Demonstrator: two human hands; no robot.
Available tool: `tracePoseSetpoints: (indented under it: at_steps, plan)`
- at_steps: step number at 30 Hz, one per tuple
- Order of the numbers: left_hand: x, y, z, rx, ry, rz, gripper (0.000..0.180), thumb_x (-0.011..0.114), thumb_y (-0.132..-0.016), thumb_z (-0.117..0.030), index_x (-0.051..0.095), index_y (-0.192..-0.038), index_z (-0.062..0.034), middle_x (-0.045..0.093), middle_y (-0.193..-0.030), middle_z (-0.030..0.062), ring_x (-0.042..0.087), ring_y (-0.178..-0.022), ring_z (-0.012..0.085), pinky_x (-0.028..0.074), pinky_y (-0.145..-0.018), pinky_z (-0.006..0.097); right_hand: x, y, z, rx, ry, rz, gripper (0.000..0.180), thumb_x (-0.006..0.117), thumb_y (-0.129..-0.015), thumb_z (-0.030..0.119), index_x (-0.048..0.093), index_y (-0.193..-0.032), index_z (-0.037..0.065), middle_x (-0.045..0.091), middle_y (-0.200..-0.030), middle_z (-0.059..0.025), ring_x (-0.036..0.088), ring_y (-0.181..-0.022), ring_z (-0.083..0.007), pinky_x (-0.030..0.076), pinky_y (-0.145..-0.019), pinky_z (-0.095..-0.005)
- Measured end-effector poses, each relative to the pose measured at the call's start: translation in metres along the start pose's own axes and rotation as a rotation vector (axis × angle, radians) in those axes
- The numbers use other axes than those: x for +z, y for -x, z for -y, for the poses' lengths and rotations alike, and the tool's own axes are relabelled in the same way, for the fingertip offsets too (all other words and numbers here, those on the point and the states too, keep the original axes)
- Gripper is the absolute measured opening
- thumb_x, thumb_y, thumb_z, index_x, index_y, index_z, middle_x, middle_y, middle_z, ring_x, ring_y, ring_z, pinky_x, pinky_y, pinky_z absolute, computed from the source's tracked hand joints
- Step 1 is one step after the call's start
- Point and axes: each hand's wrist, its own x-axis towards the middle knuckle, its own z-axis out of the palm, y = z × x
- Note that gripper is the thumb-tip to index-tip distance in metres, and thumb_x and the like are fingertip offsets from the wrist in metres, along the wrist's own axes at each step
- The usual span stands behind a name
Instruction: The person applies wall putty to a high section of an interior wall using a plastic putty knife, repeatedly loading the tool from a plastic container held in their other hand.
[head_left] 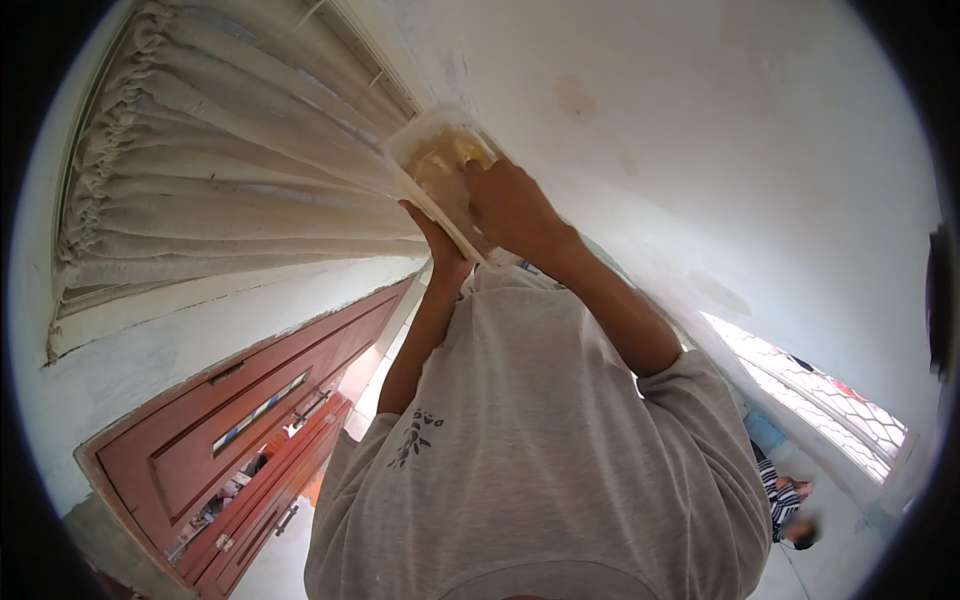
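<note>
I'm reading this as a reaching-in step, so I judge the next move calls for a steady tub (421, 126). It sits between both hands: the right hand (512, 207) reaches inside, fingers curled; the left hand (443, 243) supports its left edge, half closed, thumb showing. Something yellow (478, 157) meets the right fingertips; pinched or merely touched, I can't tell.
</note>
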Motion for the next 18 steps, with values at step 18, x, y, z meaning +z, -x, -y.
tracePoseSetpoints:
  at_steps: [18]
  plan:
    - [0.013, 0.004, -0.005, 0.071, 0.014, 0.091, 0.094, 0.022, -0.096, -0.084, 0.022, -0.164, -0.0197, 0.032, -0.165, 0.0066, 0.034, -0.15, 0.0278, 0.031, -0.123, 0.043, -0.013, -0.015, 0.01, 0.139, -0.1, 0.099, 0.026, 0.068, -0.087, 0.013, 0.061, -0.099, -0.009, 0.066, -0.072, -0.0266, 0.07, -0.073, -0.043, 0.057, -0.062, -0.0484]
